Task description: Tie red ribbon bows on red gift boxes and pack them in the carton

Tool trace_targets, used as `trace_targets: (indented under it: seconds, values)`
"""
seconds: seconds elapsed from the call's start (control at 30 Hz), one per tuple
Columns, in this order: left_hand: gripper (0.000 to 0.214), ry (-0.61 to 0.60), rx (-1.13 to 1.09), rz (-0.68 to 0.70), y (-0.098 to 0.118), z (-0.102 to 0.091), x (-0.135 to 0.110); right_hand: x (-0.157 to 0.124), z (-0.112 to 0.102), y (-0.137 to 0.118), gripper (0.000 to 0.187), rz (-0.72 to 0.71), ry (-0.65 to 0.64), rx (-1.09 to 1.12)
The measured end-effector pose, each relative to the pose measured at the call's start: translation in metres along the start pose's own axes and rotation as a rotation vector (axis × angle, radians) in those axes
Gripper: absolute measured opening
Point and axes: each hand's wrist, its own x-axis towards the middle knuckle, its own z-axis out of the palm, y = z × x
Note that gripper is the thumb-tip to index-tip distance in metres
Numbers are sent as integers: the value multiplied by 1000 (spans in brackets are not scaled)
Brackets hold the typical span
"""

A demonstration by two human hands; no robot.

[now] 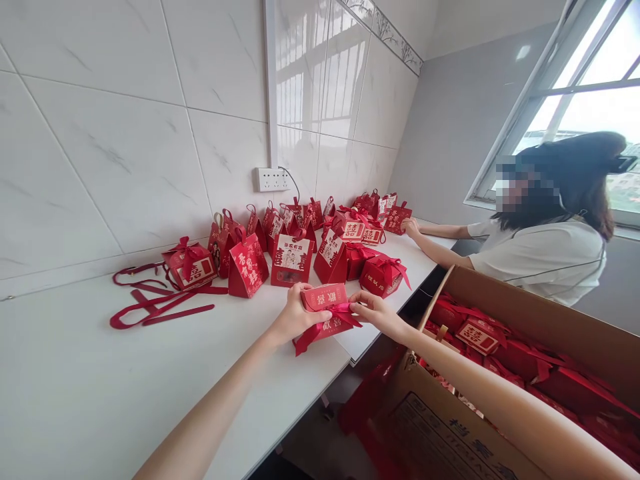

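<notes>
Between my two hands is a red gift box [326, 298] with gold lettering, held over the white table near its front edge. A shiny red ribbon [345, 311] crosses the box and is tied at its middle, its ends hanging down. My left hand [293, 317] grips the box from the left, with the thumb over its front. My right hand [376, 312] pinches the ribbon at the box's right side. Just behind stand a red box with a white printed front [291, 260] and a ribboned red box [384, 275].
Many red gift boxes line the wall; loose red ribbons [165, 310] lie at left. A large cardboard carton [565, 310] full of red boxes stands at right. Beyond it a co-worker [543, 247] reaches to a box. A power socket [273, 179] is on the wall.
</notes>
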Motion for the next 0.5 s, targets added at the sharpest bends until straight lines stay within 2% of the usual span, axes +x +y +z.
trace_targets:
  seconds: [0.07, 0.13, 0.23, 0.33, 0.5]
  values:
    - [61, -46, 13, -28, -1, 0, 0, -5, -4, -5, 52, -139, 47, -97]
    - [62, -52, 19, -9, -4, 0, 1, -11, -8, -11, 73, -385, 53, -305]
    - [59, -24, 13, 88, -10, 1, 3, -17, -9, -16, 105, -658, -51, -733]
    - [60, -32, 7, 117, -15, 3, 3, -17, -3, -14, 100, -711, -79, -991]
    - [68, -67, -43, 51, -12, 5, -1, -12, 6, -11, 79, -708, -37, -1078]
